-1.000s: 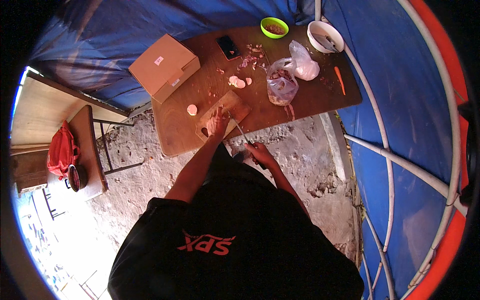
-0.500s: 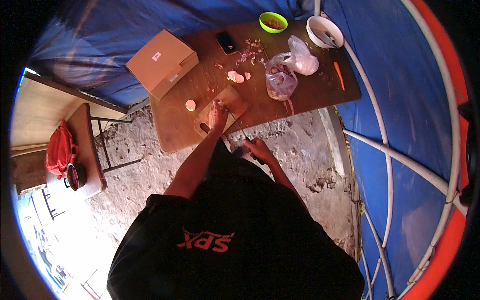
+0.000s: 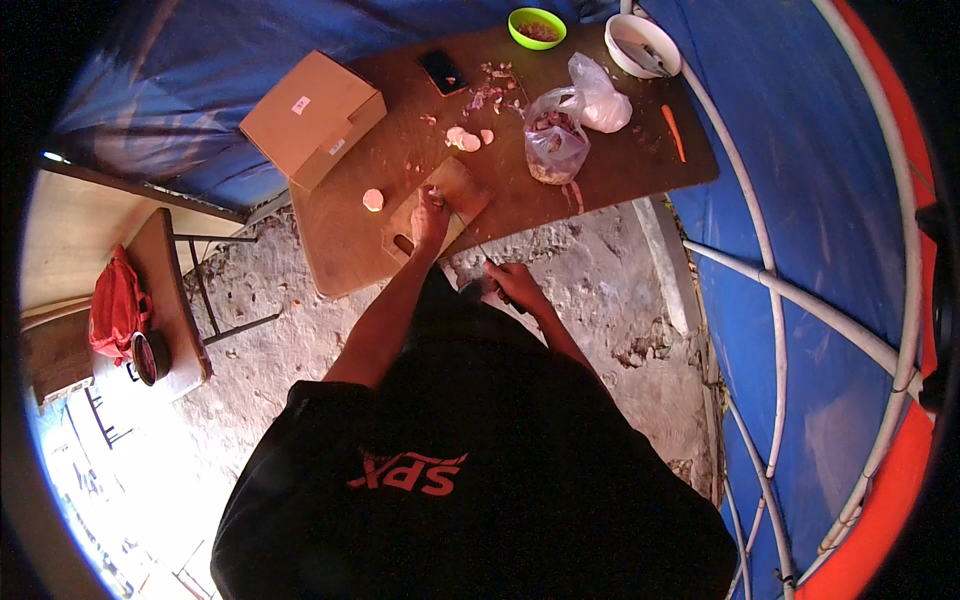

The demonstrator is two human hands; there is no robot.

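My left hand (image 3: pixel 430 222) is on the wooden cutting board (image 3: pixel 468 188) at the table's near edge, its fingers closed around a small pale piece, mostly hidden, whose kind I cannot make out. My right hand (image 3: pixel 515 287) grips the black handle of a knife, held just off the table's front edge. The thin blade (image 3: pixel 474 240) slants up toward the fingers of my left hand. One pale pink round piece (image 3: pixel 373 200) lies left of the board. Beyond the board sit several more pale pink rounds (image 3: pixel 463 139).
Papery peelings (image 3: pixel 490 97) and a dark phone (image 3: pixel 442 73) lie behind the rounds. A cardboard box (image 3: pixel 315 115) occupies the left. Toward the right are clear plastic bags (image 3: pixel 557 150), a carrot (image 3: pixel 673 133), a green bowl (image 3: pixel 537 30) and a white bowl (image 3: pixel 643 45).
The whole table has shifted slightly up and left in the picture. My left hand keeps its hold at the board, and the knife stays in my right hand, with its blade a little differently placed.
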